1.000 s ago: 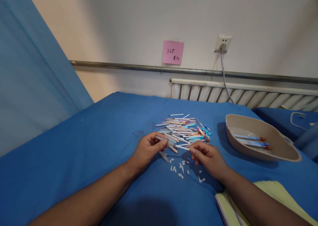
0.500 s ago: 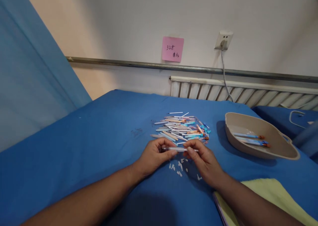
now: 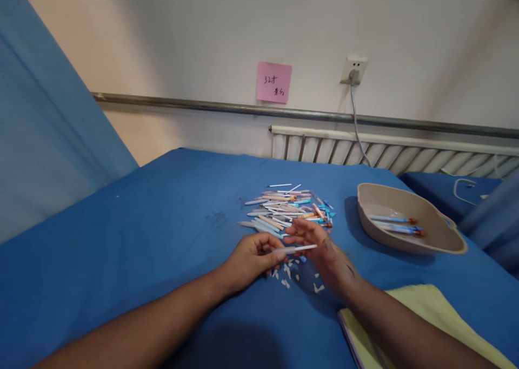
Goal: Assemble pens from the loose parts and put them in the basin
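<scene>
A pale translucent pen tube with a white refill-like stick [image 3: 305,248] jutting from its right end is pinched between my left thumb and fingers. My left hand [image 3: 259,254] is closed around its left part, which the fingers partly hide. Just right of the stick, my right hand [image 3: 324,250] is open, palm turned inward and fingers stretched out behind the stick. Beyond both hands lies a pile of pen parts [image 3: 279,209], with barrels, white sticks and blue and orange pieces. Small white scraps [image 3: 287,271] are scattered on the blue cloth below the hands.
A beige basin [image 3: 446,239] holding several blue pens [image 3: 399,227] stands to the right. A yellow-green cloth [image 3: 421,304] lies under my right forearm. The blue-covered surface [image 3: 154,206] runs back to a wall with a rail [image 3: 227,107] and radiator [image 3: 324,147].
My right hand has let go of the stick's right end and opened, turning its palm inward. My left hand still grips the pen tube. The view has shifted slightly right.
</scene>
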Tool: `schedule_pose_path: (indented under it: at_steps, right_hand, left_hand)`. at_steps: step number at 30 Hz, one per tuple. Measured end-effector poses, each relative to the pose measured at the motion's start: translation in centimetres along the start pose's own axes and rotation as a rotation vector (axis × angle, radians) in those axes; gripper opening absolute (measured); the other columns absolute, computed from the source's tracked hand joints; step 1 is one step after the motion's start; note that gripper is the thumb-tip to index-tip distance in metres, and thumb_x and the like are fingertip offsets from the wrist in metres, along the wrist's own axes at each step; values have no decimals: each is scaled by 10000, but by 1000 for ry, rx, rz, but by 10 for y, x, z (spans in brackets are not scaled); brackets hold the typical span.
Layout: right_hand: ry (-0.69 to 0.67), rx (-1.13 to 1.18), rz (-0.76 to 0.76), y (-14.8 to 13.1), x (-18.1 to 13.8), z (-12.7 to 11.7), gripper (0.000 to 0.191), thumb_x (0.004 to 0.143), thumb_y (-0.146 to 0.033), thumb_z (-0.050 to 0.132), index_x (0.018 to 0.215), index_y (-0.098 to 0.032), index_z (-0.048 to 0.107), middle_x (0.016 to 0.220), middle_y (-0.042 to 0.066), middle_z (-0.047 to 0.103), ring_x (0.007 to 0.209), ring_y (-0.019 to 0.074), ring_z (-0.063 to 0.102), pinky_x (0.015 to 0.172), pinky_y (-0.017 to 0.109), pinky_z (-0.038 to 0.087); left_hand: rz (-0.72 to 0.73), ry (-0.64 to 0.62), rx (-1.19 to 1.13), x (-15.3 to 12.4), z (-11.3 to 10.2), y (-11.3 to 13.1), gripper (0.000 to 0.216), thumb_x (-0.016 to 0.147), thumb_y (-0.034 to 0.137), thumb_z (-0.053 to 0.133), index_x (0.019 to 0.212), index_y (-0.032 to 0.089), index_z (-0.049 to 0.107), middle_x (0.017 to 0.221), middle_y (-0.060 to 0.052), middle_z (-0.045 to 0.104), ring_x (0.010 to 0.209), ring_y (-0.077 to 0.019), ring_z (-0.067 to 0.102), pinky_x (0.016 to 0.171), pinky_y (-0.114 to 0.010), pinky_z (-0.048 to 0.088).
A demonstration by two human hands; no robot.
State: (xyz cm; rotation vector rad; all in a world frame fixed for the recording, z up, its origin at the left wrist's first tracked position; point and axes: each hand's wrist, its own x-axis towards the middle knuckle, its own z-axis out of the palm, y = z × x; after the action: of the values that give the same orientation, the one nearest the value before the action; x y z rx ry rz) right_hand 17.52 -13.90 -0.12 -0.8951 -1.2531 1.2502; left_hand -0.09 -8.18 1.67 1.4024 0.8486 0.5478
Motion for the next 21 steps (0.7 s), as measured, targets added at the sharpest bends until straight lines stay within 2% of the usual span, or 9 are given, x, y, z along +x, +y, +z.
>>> schedule_pose_path:
  at_steps: [3,7,12,14,18,21]
  right_hand:
    - [-10,145,-26,0,4,0,721,737,-775,373,1225,-250,443,1232,127,507,1069,271,546,833,378,467]
    - [92,139,6,-4,7,-6,753,710,-811,348,1200,-251,470,1248,128,515,1046,265,564,801,366,476]
    - [367,5,-8,-5,15,-30,515,823,-636,441,1108,-217,533,1104,109,600,862,201,608,683,310,491]
    - [452,-60,-16,-6,19,-40,439,811,-573,520,1042,-202,563,998,87,633,772,178,604,629,282,480]
    - [542,-110,-44,-7,25,-54,387,734,-522,632,919,-183,594,839,43,650,656,150,582,601,267,455]
    - [547,-123,-45,-5,29,-61,377,701,-502,664,878,-176,595,786,35,646,610,144,565,588,271,450]
  left_hand:
    - [-38,-74,5,2,-2,-3,288,704,400,696,759,134,598,715,-21,661,544,-89,537,493,-197,400]
    - [-34,-114,-43,6,-9,-7,322,747,436,662,772,120,610,737,-42,672,540,-83,548,494,-191,414]
    - [-128,-82,-237,8,-18,-8,334,773,433,650,843,107,630,756,-66,683,547,-93,570,479,-190,421]
    - [-176,-67,-320,9,-21,-7,326,774,414,657,868,103,638,748,-73,685,549,-100,578,472,-191,421]
    - [-232,-80,-437,9,-25,-3,280,791,371,651,862,100,650,725,-67,676,546,-100,583,478,-189,430]
    - [-237,-63,-470,9,-25,-1,253,790,346,657,854,101,649,708,-57,667,532,-96,575,471,-186,428]
